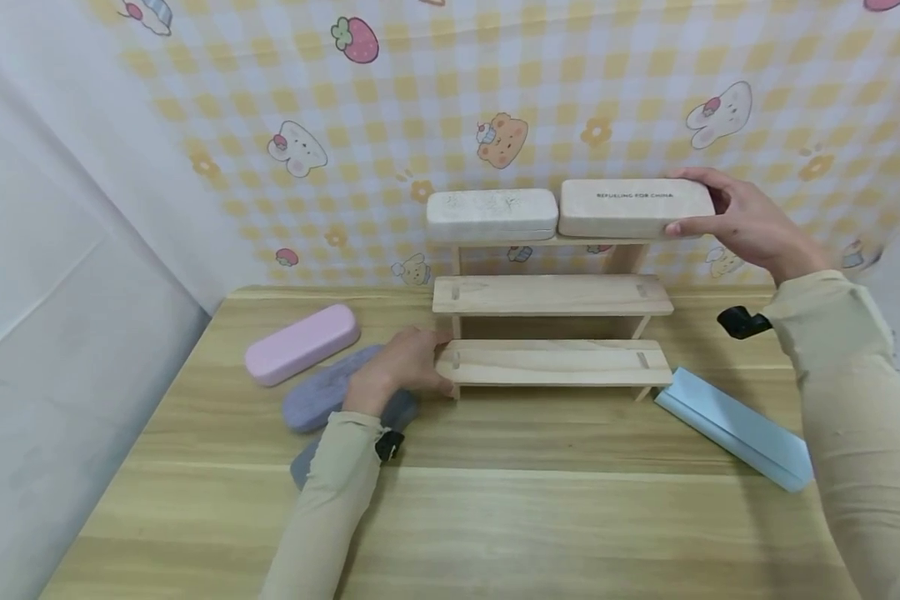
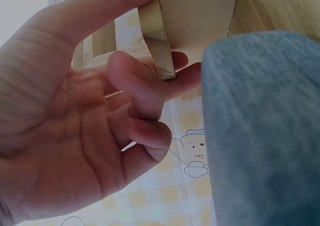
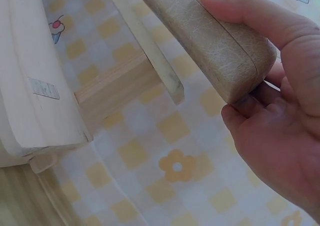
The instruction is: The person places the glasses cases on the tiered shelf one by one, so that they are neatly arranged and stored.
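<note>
I see the beige case [image 1: 637, 215] at the right end of the wooden rack's [image 1: 553, 293] top tier, jutting past that end; whether its underside rests on the board I can't tell. Its long axis runs along the tier, reaching from my right hand [image 1: 753, 223] toward the white case [image 1: 491, 217] at the rack's upper left. My right fingers pinch its outer end and are clearly nearer it; my left hand [image 1: 407, 367] grips the left end of the rack's lowest tier between thumb and fingers.
</note>
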The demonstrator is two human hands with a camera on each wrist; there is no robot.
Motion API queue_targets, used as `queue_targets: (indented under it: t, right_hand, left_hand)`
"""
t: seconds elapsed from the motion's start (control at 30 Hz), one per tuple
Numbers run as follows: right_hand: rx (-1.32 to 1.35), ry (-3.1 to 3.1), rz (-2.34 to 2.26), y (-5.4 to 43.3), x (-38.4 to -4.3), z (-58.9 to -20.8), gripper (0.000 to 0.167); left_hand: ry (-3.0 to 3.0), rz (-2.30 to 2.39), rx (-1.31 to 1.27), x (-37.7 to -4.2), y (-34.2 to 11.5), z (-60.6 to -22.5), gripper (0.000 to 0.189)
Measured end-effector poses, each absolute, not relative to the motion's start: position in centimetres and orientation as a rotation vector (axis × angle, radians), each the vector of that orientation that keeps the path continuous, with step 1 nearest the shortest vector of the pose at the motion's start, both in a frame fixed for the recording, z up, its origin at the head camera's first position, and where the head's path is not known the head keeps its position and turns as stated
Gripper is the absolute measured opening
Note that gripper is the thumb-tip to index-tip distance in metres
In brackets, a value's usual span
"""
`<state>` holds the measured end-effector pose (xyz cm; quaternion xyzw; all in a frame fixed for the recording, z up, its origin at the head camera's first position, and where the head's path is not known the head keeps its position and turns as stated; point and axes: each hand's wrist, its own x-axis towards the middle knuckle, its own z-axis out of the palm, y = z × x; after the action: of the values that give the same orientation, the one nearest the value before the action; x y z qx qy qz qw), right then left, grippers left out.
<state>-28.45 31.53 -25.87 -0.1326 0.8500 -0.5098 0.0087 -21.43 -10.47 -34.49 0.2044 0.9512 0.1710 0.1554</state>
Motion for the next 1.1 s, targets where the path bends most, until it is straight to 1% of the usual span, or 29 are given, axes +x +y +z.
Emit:
queue_targets:
  t: [0.17, 0.47, 0.9, 1.1]
  right_hand:
    - [-0.403, 2.638, -1.603, 31.6, -28.6, -26.2, 0.063]
    - [-0.427, 2.505, -1.691, 31.6, -29.1, -26.5, 0.056]
    - [-0.466, 2.107, -2.025, 31.8, -30.2, -27.1, 0.051]
    - [-0.484, 2.014, -2.089, 31.7, -30.6, -27.2, 0.051]
  left_hand:
    - [2.728, 0.486, 0.598, -21.5, -10.4, -34.4, 0.085]
    - [2.722, 0.484, 0.593, -21.6, -10.4, -34.3, 0.085]
    - [2.723, 0.476, 0.571, -21.7, -10.3, -34.5, 0.085]
    - [2.717, 0.473, 0.564, -21.8, -10.3, -34.5, 0.086]
